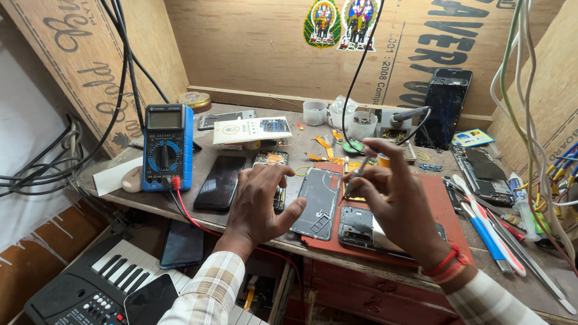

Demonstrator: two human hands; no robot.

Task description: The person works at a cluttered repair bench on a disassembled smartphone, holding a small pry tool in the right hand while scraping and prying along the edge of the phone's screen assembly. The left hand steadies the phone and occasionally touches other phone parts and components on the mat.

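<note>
On the wooden surface (253,129), an opened phone is laid out for repair. The phone's grey back frame (317,203) lies flat across the left edge of a red work mat (445,207), between the two hands. The left hand (260,201) is spread open, palm down; its fingertips rest on a phone part partly hidden beneath them, and its thumb lies against the frame's left edge. Nothing is gripped by it. The right hand (394,201) is closed in a pinch on a thin metal tool, probably tweezers (354,176), the tip being pointed down at the frame's upper right corner; whether the tip touches cannot be told.

A second phone body (358,227) with a camera cut-out lies on the mat just below the right hand. A dark phone (220,182) lies face up left of the left hand, beside a blue multimeter (167,146) with a red lead. Pens and tools (490,225) lie at the mat's right.

Judgement on handling: the frame is taken to be light, thin and stiff but easily bent or scratched, with small fragile parts on its inner face. It is best held by the long outer edges, flat against the mat, with no pressure on the middle.
</note>
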